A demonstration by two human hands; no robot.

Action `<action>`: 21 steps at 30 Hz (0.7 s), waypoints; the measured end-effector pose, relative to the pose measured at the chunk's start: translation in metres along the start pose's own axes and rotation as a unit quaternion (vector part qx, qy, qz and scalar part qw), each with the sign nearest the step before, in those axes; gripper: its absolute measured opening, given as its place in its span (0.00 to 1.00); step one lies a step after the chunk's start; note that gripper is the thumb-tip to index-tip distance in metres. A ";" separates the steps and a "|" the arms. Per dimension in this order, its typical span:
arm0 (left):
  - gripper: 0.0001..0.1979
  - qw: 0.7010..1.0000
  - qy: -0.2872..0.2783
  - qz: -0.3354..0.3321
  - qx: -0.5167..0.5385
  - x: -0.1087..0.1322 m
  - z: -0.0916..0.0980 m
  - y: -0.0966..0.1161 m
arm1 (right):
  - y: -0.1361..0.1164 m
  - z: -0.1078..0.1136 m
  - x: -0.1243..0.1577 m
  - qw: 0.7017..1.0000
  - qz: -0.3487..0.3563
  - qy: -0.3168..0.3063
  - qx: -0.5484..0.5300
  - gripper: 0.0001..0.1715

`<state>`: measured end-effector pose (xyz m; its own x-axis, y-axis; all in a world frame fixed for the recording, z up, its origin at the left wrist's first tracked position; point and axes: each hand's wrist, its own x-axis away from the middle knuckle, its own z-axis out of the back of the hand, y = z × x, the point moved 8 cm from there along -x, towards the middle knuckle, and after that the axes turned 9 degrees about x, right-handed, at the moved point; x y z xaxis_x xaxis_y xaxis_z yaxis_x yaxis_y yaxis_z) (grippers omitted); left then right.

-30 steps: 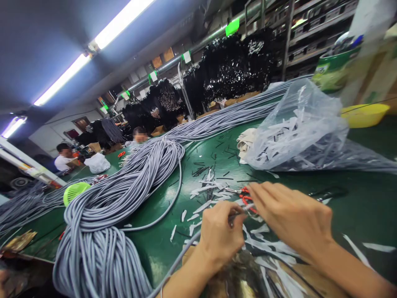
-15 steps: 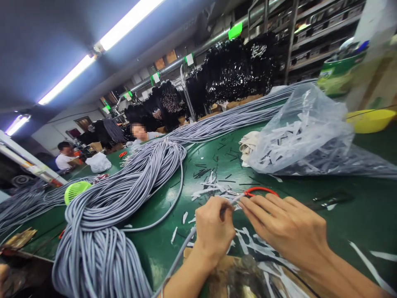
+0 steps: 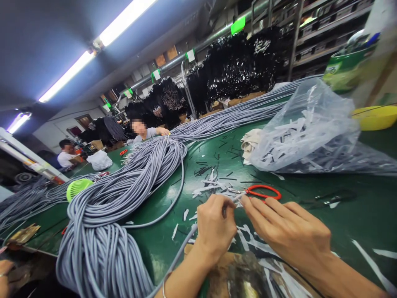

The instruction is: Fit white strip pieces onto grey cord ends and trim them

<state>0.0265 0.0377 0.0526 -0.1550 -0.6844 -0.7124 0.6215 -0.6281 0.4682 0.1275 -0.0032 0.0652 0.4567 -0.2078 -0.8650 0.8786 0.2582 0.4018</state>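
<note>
Plainly, our left hand is clamped on a grey cable, which runs up along our left forearm from the bottom edge and passes into the fist. Just past the curled fingers, near the middle of the bench, we see a pale end that meets the fingertips of our right hand. On that side the fingers lie close together, stretched towards the left hand; the thumb is hidden, so we cannot tell whether they pinch the end.

Right behind those fingers lies a red-handled tool, its lower part covered by our right hand; we cannot make out whether the two touch. Around and below the hands we have white strips and a piece of cardboard, with thin black bits strewn farther off. To our left a heap of grey cables is looped over the bench, beside a light green ribbed object. To our right sits a clear plastic bag full of strips, a cream cloth against it. Beyond the cable heap, we see a person in grey sleeves.
</note>
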 end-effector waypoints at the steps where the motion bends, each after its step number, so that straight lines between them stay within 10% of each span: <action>1: 0.11 1.000 0.000 0.007 -0.005 0.000 -0.001 -0.001 | 0.000 -0.001 0.001 1.000 -0.005 -0.005 0.002 0.21; 13: 0.08 0.999 0.016 -0.013 -0.033 0.001 0.002 0.004 | 0.015 -0.008 -0.002 0.997 -0.066 -0.022 -0.024 0.19; 21: 0.09 0.999 0.004 -0.047 -0.026 -0.001 0.002 0.007 | 0.032 -0.042 0.006 0.943 -0.159 -0.104 -0.272 0.22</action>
<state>0.0297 0.0331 0.0579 -0.2095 -0.6201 -0.7560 0.6430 -0.6698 0.3713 0.1527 0.0432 0.0601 0.2484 -0.5221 -0.8159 0.7998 0.5857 -0.1313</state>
